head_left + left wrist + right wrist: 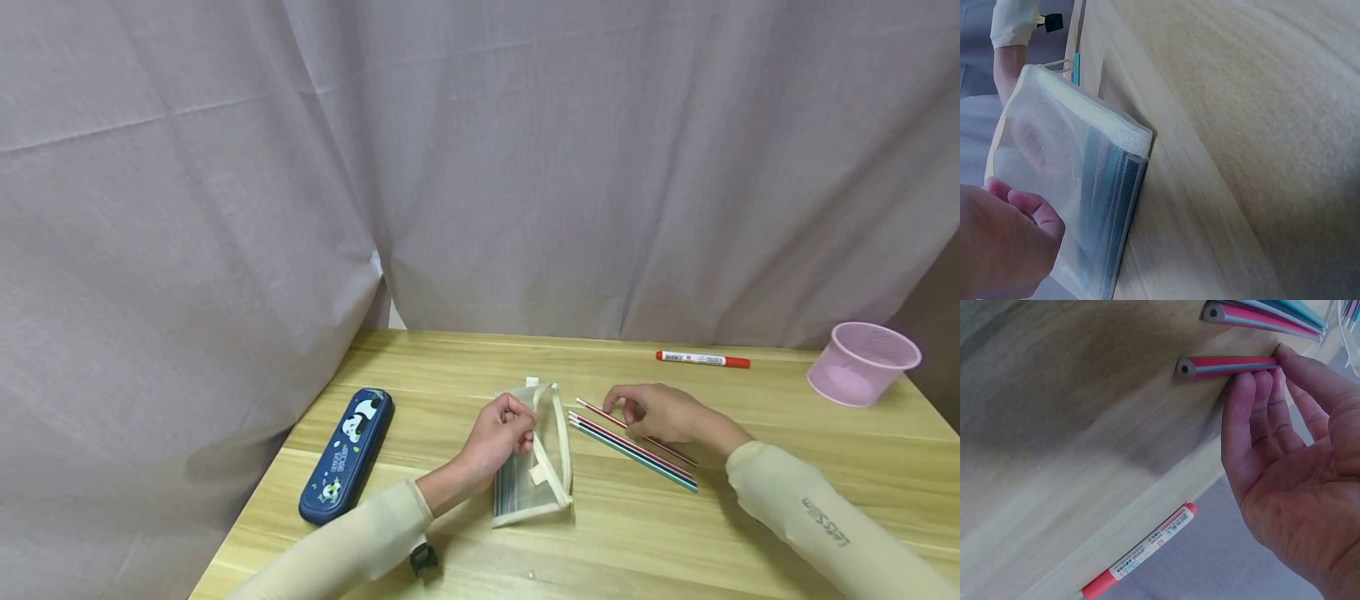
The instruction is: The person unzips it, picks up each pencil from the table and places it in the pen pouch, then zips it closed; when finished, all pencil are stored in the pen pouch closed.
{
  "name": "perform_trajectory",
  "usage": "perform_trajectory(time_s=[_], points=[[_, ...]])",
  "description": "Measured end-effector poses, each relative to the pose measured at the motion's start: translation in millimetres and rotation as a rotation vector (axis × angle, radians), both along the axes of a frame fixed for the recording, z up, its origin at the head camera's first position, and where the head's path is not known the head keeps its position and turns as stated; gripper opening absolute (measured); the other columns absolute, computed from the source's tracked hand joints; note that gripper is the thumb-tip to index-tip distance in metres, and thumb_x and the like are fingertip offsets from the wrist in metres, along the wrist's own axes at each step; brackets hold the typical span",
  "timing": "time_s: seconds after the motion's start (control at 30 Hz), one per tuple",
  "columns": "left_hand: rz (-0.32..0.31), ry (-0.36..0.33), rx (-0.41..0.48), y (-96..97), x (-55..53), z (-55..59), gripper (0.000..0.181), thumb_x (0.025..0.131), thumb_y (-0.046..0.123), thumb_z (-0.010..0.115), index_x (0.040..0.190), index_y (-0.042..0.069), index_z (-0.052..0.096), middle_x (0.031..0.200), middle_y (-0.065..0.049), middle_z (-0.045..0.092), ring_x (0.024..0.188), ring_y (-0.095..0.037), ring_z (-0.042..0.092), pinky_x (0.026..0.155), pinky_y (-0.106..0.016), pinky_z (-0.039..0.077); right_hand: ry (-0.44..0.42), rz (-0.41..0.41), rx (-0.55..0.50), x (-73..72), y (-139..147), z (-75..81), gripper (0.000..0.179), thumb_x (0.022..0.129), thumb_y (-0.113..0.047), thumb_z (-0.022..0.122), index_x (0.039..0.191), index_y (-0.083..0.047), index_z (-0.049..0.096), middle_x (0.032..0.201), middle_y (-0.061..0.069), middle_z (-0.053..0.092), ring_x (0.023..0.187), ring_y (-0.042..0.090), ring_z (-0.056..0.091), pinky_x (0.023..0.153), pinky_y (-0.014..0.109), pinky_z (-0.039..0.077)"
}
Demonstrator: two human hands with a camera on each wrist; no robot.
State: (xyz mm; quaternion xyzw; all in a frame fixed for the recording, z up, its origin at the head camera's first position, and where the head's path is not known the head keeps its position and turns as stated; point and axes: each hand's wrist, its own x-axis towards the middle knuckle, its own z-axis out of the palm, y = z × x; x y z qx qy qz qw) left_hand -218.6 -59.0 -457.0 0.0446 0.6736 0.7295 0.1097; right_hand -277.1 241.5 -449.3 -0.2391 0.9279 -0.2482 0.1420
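My left hand (501, 435) pinches the cream-edged rim of a see-through mesh pencil pouch (1054, 137), whose mouth gapes toward the right. Several bluish pencils show through the mesh along the bottom of the pouch. To its right, my right hand (663, 412) holds a red-and-white striped pencil (1229, 367) between thumb and fingers. That pencil lies at or very near the tabletop; whether it touches cannot be told. Beside it, more striped pencils (633, 450), red and green, lie side by side on the table.
A navy pencil case (345, 454) with panda pictures lies at the left. A red-capped marker (702, 359) rests near the back edge, by the grey curtain (525, 167). At the far right stands a pink mesh pen holder (855, 375). Under everything is a wooden table (637, 550).
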Motion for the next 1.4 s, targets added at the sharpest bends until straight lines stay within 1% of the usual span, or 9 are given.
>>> perform_trajectory(time_s=[0.3, 0.4, 0.53, 0.7, 0.8, 0.9, 1.1, 1.27, 1.4], points=[[-0.002, -0.003, 0.006, 3.0, -2.4, -1.3, 0.008, 0.097, 0.001, 0.064, 0.098, 0.006, 0.058, 0.075, 0.000, 0.059, 0.064, -0.008, 0.057, 0.058, -0.015, 0.051, -0.035, -0.011, 0.008, -3.0, 2.7, 0.8, 0.037, 0.092, -0.001, 0.074, 0.121, -0.022, 0.068, 0.084, -0.002, 0.064, 0.063, 0.011, 0.057, 0.054, 0.026, 0.048], [-0.005, -0.004, 0.009, 3.3, -2.6, -0.5, 0.007, 0.097, 0.001, 0.063, 0.098, 0.006, 0.058, 0.074, 0.000, 0.059, 0.063, -0.008, 0.056, 0.058, -0.015, 0.050, 0.025, 0.005, 0.049, -1.5, 0.7, 3.8, 0.038, 0.090, 0.000, 0.075, 0.121, -0.021, 0.068, 0.083, -0.004, 0.065, 0.066, 0.011, 0.057, 0.057, 0.026, 0.049], [-0.007, 0.005, 0.008, 3.8, -2.4, 0.8, 0.006, 0.096, 0.000, 0.062, 0.101, 0.002, 0.058, 0.075, 0.000, 0.059, 0.063, -0.009, 0.057, 0.059, -0.016, 0.050, 0.177, 0.013, 0.063, 3.0, -7.1, 12.1, 0.045, 0.086, -0.003, 0.076, 0.127, -0.019, 0.069, 0.086, -0.006, 0.067, 0.074, 0.009, 0.057, 0.064, 0.027, 0.047], [-0.003, 0.027, 0.000, 6.2, -2.5, -0.8, 0.010, 0.096, -0.002, 0.062, 0.097, 0.007, 0.059, 0.075, 0.000, 0.060, 0.064, -0.009, 0.058, 0.059, -0.016, 0.051, 0.302, -0.050, -0.100, 13.3, -27.1, 26.8, 0.051, 0.086, -0.004, 0.072, 0.136, -0.019, 0.067, 0.091, -0.004, 0.068, 0.075, 0.008, 0.060, 0.061, 0.025, 0.047], [0.003, 0.033, -0.008, 8.6, -2.7, -2.8, 0.012, 0.096, -0.003, 0.062, 0.096, 0.009, 0.059, 0.074, 0.000, 0.060, 0.064, -0.009, 0.058, 0.059, -0.016, 0.051, 0.318, -0.104, -0.246, 22.2, -41.1, 33.7, 0.055, 0.085, -0.001, 0.069, 0.137, -0.018, 0.066, 0.094, -0.001, 0.069, 0.078, 0.010, 0.064, 0.063, 0.024, 0.049], [0.014, 0.036, -0.009, 10.5, -2.9, -3.8, 0.012, 0.096, -0.002, 0.062, 0.095, 0.009, 0.059, 0.073, 0.001, 0.060, 0.063, -0.009, 0.057, 0.059, -0.016, 0.050, 0.287, -0.150, -0.424, 31.4, -53.4, 36.6, 0.055, 0.085, 0.003, 0.068, 0.137, -0.014, 0.064, 0.097, 0.005, 0.072, 0.081, 0.011, 0.067, 0.065, 0.025, 0.054], [0.025, 0.034, -0.005, 12.4, -2.7, -3.7, 0.008, 0.097, 0.000, 0.063, 0.096, 0.007, 0.059, 0.073, 0.000, 0.060, 0.062, -0.008, 0.057, 0.058, -0.015, 0.050, 0.075, -0.229, -0.755, 48.5, -71.0, 38.2, 0.053, 0.091, 0.007, 0.065, 0.141, -0.004, 0.055, 0.104, 0.017, 0.070, 0.082, 0.013, 0.072, 0.060, 0.037, 0.064], [0.031, 0.021, -0.002, 12.3, -2.5, -4.1, 0.009, 0.097, -0.001, 0.063, 0.097, 0.007, 0.059, 0.074, 0.000, 0.060, 0.063, -0.009, 0.057, 0.058, -0.016, 0.051, -0.058, -0.317, -0.887, 58.1, -77.4, 35.2, 0.054, 0.097, 0.003, 0.065, 0.147, -0.004, 0.046, 0.106, 0.004, 0.068, 0.085, 0.013, 0.072, 0.068, 0.041, 0.067], [0.035, 0.022, -0.009, 11.9, -2.9, -3.5, 0.012, 0.096, -0.002, 0.062, 0.096, 0.009, 0.059, 0.074, 0.000, 0.060, 0.063, -0.009, 0.057, 0.058, -0.016, 0.051, -0.105, -0.370, -0.956, 60.5, -81.6, 29.4, 0.052, 0.099, 0.000, 0.065, 0.146, -0.008, 0.044, 0.105, -0.001, 0.068, 0.089, 0.014, 0.073, 0.074, 0.044, 0.067]])
